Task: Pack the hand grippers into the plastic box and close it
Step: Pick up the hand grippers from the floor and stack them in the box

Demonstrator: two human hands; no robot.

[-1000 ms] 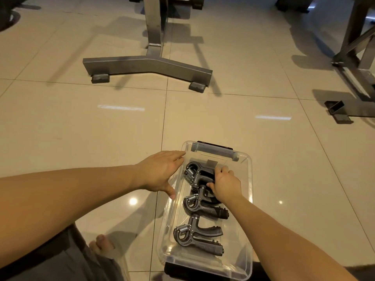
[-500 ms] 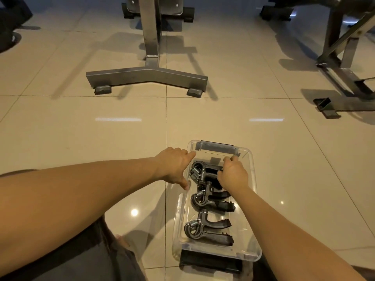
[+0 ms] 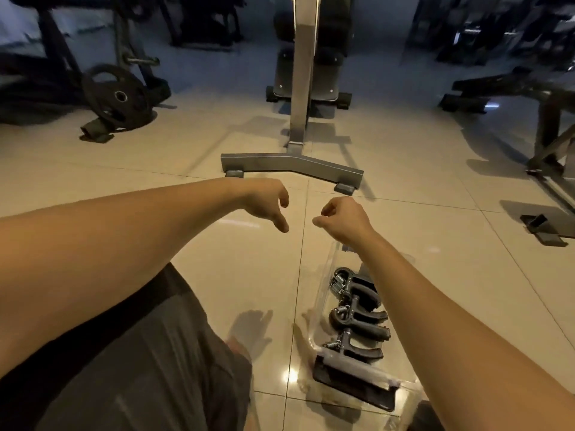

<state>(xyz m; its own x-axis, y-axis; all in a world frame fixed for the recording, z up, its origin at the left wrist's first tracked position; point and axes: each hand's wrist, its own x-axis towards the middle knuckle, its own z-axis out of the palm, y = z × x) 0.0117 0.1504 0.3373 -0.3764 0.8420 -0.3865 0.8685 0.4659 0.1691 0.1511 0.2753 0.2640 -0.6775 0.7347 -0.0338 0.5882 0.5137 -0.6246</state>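
Note:
The clear plastic box point(image 3: 312, 332) stands on the tiled floor at lower right, partly hidden by my right forearm. Three grey-black hand grippers point(image 3: 357, 309) lie in a row inside it. A black latch point(image 3: 354, 382) sits at the box's near end. A clear lid seems to lie over the box, though the glare makes this uncertain. My left hand point(image 3: 267, 203) hangs in the air beyond the box, fingers loosely drooping, holding nothing. My right hand point(image 3: 342, 219) hovers above the box's far end, its fingers curled under, also holding nothing.
A metal bench base point(image 3: 292, 166) crosses the floor just beyond my hands. A black weight plate point(image 3: 115, 101) leans at far left, and another machine frame point(image 3: 547, 144) stands at right. My leg in grey shorts point(image 3: 130, 353) is left of the box.
Both hands have lifted off the far end of the box and now hang in the air. The view has tilted upward, so the box sits lower in the frame.

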